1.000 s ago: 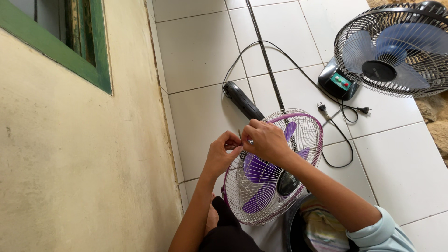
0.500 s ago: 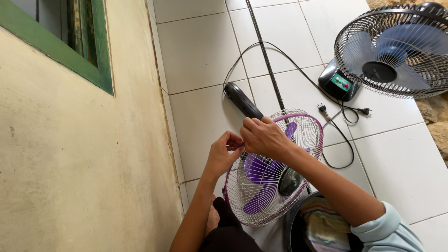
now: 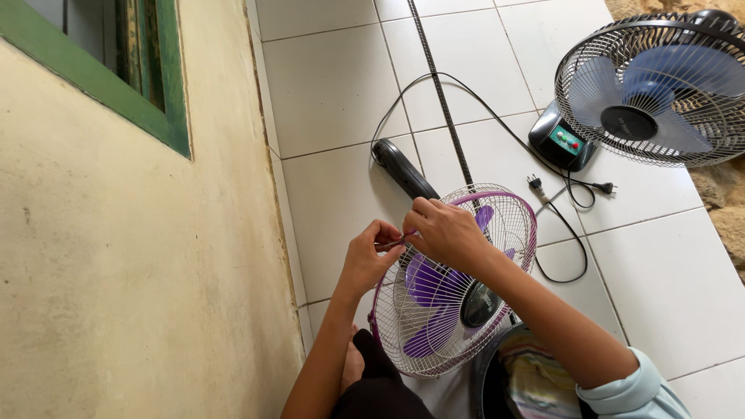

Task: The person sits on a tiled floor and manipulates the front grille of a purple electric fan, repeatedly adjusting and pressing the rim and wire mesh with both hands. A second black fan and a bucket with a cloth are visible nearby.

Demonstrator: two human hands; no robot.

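Observation:
A small fan (image 3: 450,310) with purple blades, a white wire grille and a purple rim lies tilted on the tiled floor in front of me. Its black base (image 3: 403,167) points away from me. My left hand (image 3: 371,256) and my right hand (image 3: 446,231) meet at the upper left edge of the grille. Between their fingertips is a small thin dark piece (image 3: 392,244) at the rim; I cannot tell what it is. My right forearm crosses over the grille.
A larger fan (image 3: 660,85) with blue blades and a black base stands at the upper right. Black power cords with plugs (image 3: 570,190) trail over the white tiles. A cream wall with a green window frame (image 3: 167,85) runs along the left.
Both hands have stayed at the grille's rim with small finger movements. The view has shifted slightly.

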